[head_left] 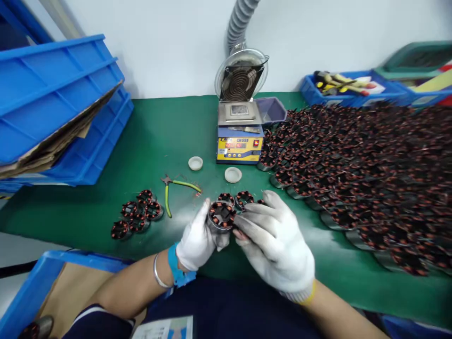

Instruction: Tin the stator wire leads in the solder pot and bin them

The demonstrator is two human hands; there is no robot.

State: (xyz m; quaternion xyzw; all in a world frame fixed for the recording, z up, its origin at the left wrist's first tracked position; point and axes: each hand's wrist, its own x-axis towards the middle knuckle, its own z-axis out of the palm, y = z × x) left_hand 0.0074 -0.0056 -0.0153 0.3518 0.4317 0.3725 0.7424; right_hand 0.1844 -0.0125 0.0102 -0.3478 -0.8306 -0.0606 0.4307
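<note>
My left hand [197,242], in a white glove, grips a motor stator [219,230] with copper windings and a metal outer ring. It is held above the green table with its open end facing up toward me. My gloved right hand [278,247] is closed in a pinch at the right edge of this stator, thumb against fingers. What lies between those fingertips is hidden. Just behind the held piece stand further stators [243,198], partly covered by my right hand. Side cutters [168,181] with green handles lie spread on the table to the left.
A group of stators [137,214] sits at left, and a large array of them [346,188] fills the right. Behind stand a solder pot [240,148] and two small white dishes [195,163]. Blue crates [63,94] are stacked at left; a tool bin [328,99] is back right.
</note>
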